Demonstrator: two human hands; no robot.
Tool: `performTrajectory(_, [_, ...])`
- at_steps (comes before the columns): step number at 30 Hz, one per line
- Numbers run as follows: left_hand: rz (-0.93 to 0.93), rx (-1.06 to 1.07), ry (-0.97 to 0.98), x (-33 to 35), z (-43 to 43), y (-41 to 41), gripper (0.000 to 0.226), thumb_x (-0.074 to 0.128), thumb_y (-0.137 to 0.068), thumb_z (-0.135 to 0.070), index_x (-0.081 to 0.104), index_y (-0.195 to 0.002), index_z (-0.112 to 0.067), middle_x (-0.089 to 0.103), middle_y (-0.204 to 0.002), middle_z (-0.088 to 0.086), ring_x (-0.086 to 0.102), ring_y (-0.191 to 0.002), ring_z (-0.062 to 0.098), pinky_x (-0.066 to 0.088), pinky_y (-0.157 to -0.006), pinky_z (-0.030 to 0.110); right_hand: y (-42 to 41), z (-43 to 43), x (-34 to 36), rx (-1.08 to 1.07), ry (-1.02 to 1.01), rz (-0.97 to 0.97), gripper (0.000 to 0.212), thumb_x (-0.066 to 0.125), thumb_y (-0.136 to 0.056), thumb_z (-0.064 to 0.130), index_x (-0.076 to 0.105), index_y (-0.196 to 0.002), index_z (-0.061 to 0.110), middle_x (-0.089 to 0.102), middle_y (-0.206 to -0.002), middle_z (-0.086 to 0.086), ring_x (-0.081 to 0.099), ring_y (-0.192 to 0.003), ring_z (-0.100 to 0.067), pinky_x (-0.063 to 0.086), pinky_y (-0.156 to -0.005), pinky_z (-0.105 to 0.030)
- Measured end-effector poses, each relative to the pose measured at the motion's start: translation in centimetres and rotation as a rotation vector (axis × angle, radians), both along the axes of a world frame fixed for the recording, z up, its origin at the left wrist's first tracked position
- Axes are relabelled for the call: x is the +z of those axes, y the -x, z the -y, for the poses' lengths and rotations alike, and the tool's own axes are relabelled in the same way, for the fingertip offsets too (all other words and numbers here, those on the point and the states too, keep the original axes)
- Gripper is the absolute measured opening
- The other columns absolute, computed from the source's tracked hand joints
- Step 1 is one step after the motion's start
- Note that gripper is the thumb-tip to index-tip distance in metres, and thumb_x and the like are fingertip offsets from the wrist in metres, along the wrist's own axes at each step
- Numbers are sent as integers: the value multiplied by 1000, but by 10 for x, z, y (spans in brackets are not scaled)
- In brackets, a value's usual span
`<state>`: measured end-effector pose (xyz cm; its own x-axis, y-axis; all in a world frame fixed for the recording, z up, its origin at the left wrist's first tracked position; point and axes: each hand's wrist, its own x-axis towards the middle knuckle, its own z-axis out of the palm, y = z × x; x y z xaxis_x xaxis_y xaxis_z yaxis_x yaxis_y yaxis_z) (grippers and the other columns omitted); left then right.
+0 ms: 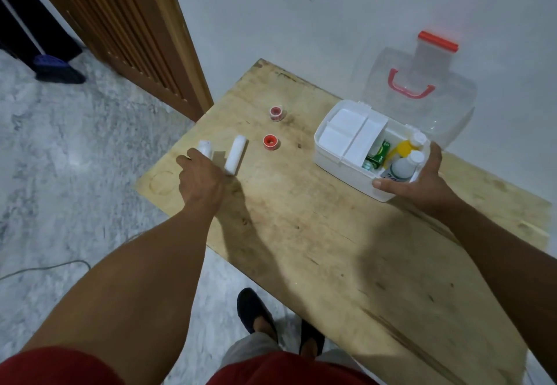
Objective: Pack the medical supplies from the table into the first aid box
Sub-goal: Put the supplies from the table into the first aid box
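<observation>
Plywood table [316, 233] by grey wall, first aid box [340, 170] open.
L hand [200, 181] fingers curled over 2 gauze rolls [235, 154], left of box w/ 2 tape rolls [271, 142]; R hand [422, 179] clasped box's near corner.

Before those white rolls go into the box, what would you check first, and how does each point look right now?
1. Left hand has a white roll gripped: cannot tell, fingers hidden.
2. Second white roll within reach beside that hand: ok.
3. First aid box steadied by right hand: ok.
4. Box open, clear lid tilted back: ok.
5. Free room inside: cannot tell; bottles fill the open part.
6. Two red tape rolls still on the table: not ok.
</observation>
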<state>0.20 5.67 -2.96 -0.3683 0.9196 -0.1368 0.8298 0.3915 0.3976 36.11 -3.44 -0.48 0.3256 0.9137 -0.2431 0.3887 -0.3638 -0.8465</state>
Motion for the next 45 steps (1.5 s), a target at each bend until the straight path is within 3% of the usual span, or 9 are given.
performTrajectory(10, [538, -301, -177, 45, 37, -61, 71, 52, -86, -9, 20, -142, -38, 59, -111, 12, 64, -82, 34, 53, -73, 43, -12, 5, -9, 30, 12, -87, 147, 96, -38, 54, -7, -143, 50, 39, -149, 11, 50, -129, -12, 43, -108, -48])
performTrajectory(14, [703, -528, -134, 64, 35, -103, 63, 53, -88, -12, 28, -135, -46, 49, -135, -2, 62, -103, 5, 52, -83, 46, -13, 6, -8, 36, 29, -66, 152, 92, -34, 63, -15, -141, 52, 31, -155, 9, 43, -135, -15, 39, -111, -46])
performTrajectory(17, [788, -604, -92, 81, 25, -138, 59, 58, -88, -12, 30, -131, -41, 48, -134, 3, 59, -112, 17, 54, -85, 42, -16, 4, -12, 51, -7, -50, 150, 92, -33, 64, -10, -142, 49, 34, -152, 10, 44, -134, -15, 41, -110, -46])
performTrajectory(23, [723, -855, 38, 101, -12, -205, 39, 61, -87, -21, 51, -124, -17, 61, -118, 1, 58, -110, 20, 48, -97, 46, -16, 2, -17, 28, -55, -77, 142, 95, -37, 57, 2, -144, 46, 44, -138, 18, 54, -124, -10, 56, -92, -43])
performTrajectory(27, [670, -925, 124, 92, -22, -238, 38, 62, -89, -20, 49, -125, -13, 62, -117, 2, 59, -108, 20, 48, -96, 42, -15, -1, -13, 41, -60, -22, 149, 93, -45, 56, -10, -150, 33, 23, -149, 24, 38, -134, 4, 44, -108, -37])
performTrajectory(34, [435, -1081, 134, 69, -14, -244, 38, 60, -93, -23, 46, -127, -17, 57, -106, -4, 53, -93, 16, 35, -76, 24, -6, -7, 8, 104, -284, 135, 109, 97, -53, 18, 31, -139, 25, 41, -132, 7, 38, -132, 4, 38, -110, -23])
performTrajectory(36, [390, -1138, 125, 66, -12, -239, 33, 62, -91, -24, 51, -122, -15, 55, -99, -7, 56, -93, 20, 34, -73, 24, -5, -9, 16, 179, -363, 206, 86, 95, -50, -1, 47, -121, 5, 47, -110, 7, 49, -114, 7, 35, -102, -4])
performTrajectory(40, [470, -1075, 87, 60, -12, -235, 25, 73, -82, -17, 57, -102, -21, 57, -86, -11, 51, -69, 5, 36, -56, 16, 5, -9, 39, 285, -430, 163, 68, 90, -49, -13, 42, -92, -35, 43, -87, -2, 45, -88, -29, 30, -94, 5])
performTrajectory(45, [506, -1086, 97, 52, -16, -233, 11, 70, -81, -17, 60, -81, -20, 66, -76, -13, 61, -69, 7, 50, -65, 15, 0, -9, 22, 245, -352, 189, 88, 93, -58, 20, 40, -125, 5, 39, -120, 4, 42, -114, 9, 30, -107, -7])
